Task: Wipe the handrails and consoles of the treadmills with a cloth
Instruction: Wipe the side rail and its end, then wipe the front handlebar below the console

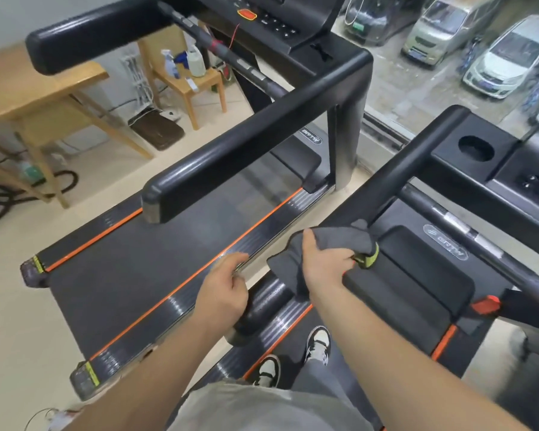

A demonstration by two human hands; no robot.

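Right hand (327, 269) clamped on grey cloth (336, 241), cloth wrapped over left handrail (411, 169) of near treadmill. Left hand (224, 290) at the rail's near end, fingers curled; can't tell if gripping. Second treadmill (137, 275) on the left, its console (268, 17) far.

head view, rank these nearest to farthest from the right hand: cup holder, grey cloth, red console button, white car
1. grey cloth, gripped in the right hand.
2. cup holder, this treadmill's console, ahead right.
3. red console button, next treadmill, ahead left.
4. white car, outside the window.
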